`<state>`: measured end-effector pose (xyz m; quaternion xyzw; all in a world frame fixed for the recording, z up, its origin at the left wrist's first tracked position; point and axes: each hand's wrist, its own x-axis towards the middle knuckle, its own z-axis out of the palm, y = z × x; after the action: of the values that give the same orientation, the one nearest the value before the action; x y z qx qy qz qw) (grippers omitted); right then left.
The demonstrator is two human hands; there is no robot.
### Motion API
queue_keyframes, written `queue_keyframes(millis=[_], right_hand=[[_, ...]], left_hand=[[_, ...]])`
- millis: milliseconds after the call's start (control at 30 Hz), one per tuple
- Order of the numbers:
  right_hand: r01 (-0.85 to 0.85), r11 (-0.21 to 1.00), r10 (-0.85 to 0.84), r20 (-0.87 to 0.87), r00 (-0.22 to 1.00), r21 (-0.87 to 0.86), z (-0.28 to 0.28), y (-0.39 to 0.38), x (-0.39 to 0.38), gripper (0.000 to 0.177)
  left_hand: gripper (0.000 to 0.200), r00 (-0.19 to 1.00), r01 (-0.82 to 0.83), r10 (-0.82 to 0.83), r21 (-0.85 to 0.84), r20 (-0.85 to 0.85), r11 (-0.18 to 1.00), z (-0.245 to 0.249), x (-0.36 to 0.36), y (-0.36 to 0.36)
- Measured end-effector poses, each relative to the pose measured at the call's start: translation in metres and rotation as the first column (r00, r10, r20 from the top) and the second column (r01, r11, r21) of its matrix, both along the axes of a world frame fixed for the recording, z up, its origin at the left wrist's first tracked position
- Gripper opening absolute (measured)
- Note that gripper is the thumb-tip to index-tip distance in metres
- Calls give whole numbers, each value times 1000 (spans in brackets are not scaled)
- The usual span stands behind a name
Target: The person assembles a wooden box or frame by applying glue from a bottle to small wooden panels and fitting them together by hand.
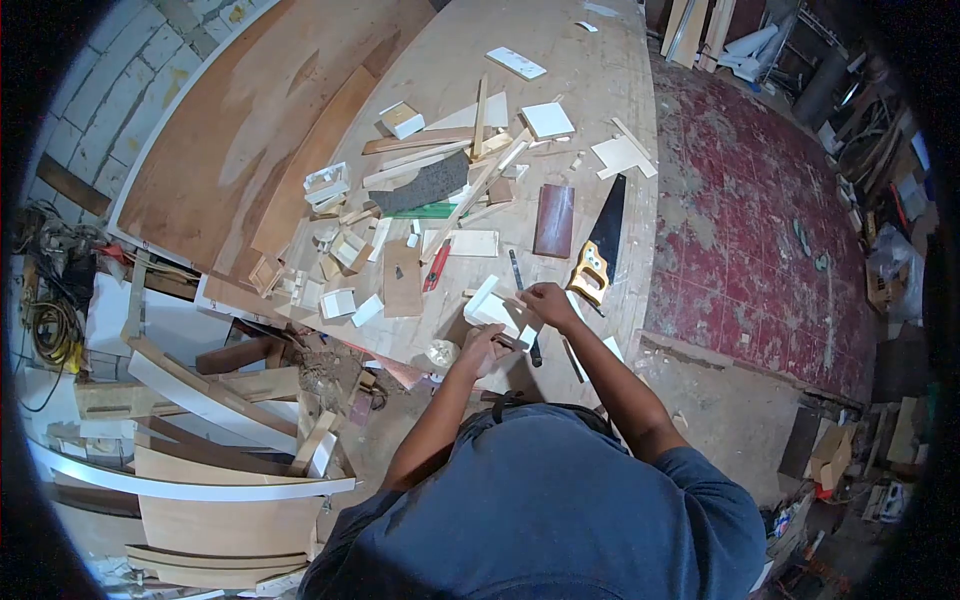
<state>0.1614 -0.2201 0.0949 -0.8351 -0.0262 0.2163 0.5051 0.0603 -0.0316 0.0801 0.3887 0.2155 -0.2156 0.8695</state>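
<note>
A small white wooden piece lies on the workbench between my hands. My left hand is closed at its near side, around a small part that I cannot make out. Just right of the white piece, my right hand has its fingers pinched together; what they hold, if anything, is too small to tell. A dark thin strip runs up beside my right hand. Beside my left hand stands a small clear container. Red pliers and a pale board lie farther off.
A handsaw with a yellow handle and a brown block lie on the bench to the right. Wood offcuts, a dark abrasive sheet and several small white boxes are at the left. Curved boards fill the lower left floor.
</note>
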Motion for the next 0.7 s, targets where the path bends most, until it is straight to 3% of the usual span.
queue_keyframes(millis=[67, 133, 267, 400, 533, 700], right_hand=[[12, 998, -13, 20, 1000, 59, 16, -5, 3, 40], [163, 948, -215, 169, 962, 275, 28, -10, 4, 32], [256, 906, -372, 344, 862, 336, 60, -30, -11, 23], [175, 924, -284, 302, 910, 341, 63, -33, -45, 24], [0, 913, -112, 252, 961, 407, 95, -27, -72, 48], [-11, 883, -142, 290, 946, 469, 90, -21, -73, 50]], left_hand=[[35, 999, -36, 37, -45, 17, 998, 7, 2, -8], [36, 987, -160, 158, -69, -39, 985, 12, 4, -15], [38, 961, -275, 270, -126, -54, 953, 27, 6, -23], [41, 943, -332, 329, -196, -51, 923, 47, 8, -27], [39, 927, -374, 372, -184, -48, 909, 76, 3, -33], [37, 929, -362, 370, -226, -8, 904, 86, 1, -38]])
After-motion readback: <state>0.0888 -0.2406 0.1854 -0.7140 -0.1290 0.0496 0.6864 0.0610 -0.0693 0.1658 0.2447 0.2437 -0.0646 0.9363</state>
